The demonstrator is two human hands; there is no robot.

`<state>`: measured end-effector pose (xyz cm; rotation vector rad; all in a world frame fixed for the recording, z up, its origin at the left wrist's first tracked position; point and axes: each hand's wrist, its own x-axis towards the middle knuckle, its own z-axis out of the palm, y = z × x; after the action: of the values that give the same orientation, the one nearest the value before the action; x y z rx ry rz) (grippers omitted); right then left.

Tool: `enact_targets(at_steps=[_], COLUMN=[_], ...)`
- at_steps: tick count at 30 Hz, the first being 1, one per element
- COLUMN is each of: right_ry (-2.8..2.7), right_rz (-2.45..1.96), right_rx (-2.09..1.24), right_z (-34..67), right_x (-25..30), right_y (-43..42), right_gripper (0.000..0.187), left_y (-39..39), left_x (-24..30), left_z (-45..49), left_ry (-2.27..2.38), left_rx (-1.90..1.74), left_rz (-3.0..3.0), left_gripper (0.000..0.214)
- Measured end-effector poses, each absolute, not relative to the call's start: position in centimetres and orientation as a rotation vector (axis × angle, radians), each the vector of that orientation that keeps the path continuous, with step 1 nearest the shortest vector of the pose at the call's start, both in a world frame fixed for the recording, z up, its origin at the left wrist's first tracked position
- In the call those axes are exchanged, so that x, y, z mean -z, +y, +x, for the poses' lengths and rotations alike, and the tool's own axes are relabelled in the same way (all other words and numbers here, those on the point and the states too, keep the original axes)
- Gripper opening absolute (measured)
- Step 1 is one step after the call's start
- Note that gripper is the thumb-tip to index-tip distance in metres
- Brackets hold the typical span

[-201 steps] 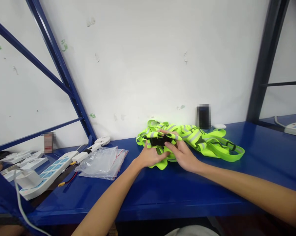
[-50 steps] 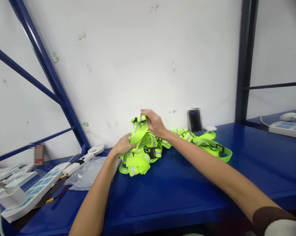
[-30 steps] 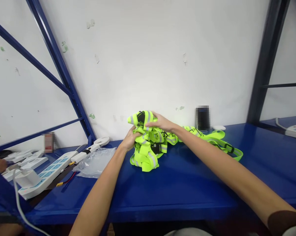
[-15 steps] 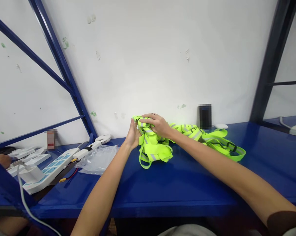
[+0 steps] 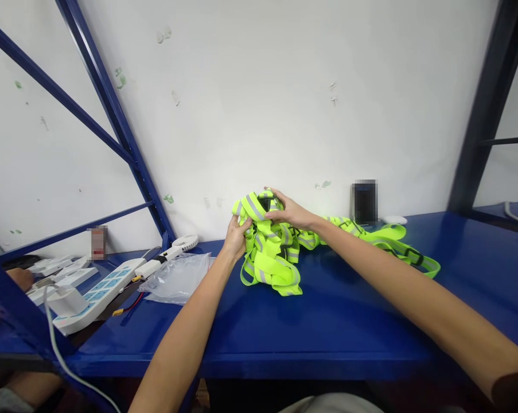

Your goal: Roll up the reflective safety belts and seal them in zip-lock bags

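Observation:
A tangled bundle of neon-yellow reflective straps (image 5: 267, 252) with silver-grey stripes is held up between my two hands over the blue table (image 5: 327, 321). My left hand (image 5: 236, 238) grips its left side, the thumb laid over the bands. On the upper right, my right hand (image 5: 287, 207) pinches the bundle with thumb and fingers, beside a dark opening among the folds. Loose loops hang from its lower end. More of the same strapping, with black buckles (image 5: 413, 256), stretches to the right along the table, partly behind my right forearm.
Left of my arm lie a clear plastic bag (image 5: 179, 278), a white handheld fan (image 5: 185, 243) and a white power strip (image 5: 99, 292). A blurred dark object (image 5: 365, 202) stands against the wall. Blue frame posts rise at the left. Another person's hand (image 5: 21, 279) shows at far left.
My right hand has shifted from lying over the top of the bundle to its upper right side. The bundle's top is spread wider, showing a dark opening. The view has swung slightly left.

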<state>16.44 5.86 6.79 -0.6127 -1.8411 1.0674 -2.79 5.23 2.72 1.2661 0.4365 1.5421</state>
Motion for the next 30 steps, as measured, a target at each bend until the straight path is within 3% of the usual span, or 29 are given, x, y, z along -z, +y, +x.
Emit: enact_targets(at_steps=[4,9,14,20,27,30], right_ry=[-1.822,-1.963,-2.116,-2.056,-2.295,-2.310], right_rz=[-0.540,-0.391,-0.294,-0.306,-0.323,-0.341], right_rx=[-0.915,-0.712,-0.624,-0.170,0.121,0.047], right_z=[15.5,15.7,15.8,14.9,14.4,13.9], right_x=[-7.6,-9.0,-10.0,-9.1,-6.7,-6.2], right_y=[6.0,4.9,2.9,4.0,4.5,4.0], right_gripper=[0.082,0.103,0.079,0.041,0.043,0.043], left_y=[5.0,4.6,4.6,3.6,3.4,4.3], left_x=[-2.6,-2.6,-2.2,-3.1,-3.5,-2.9], left_z=[-2.8,-2.5,-2.0,-1.3,-1.6,-1.9], left_ry=[0.497,0.515,0.552,0.516,0.510,0.572], left_rx=[-1.459,-1.292,-1.282,-1.291,-1.233,-1.239], left_rz=[1.280,1.296,1.264,1.158,1.101,1.043], left_gripper=[0.057,0.050,0.053,0.050,0.066,0.060])
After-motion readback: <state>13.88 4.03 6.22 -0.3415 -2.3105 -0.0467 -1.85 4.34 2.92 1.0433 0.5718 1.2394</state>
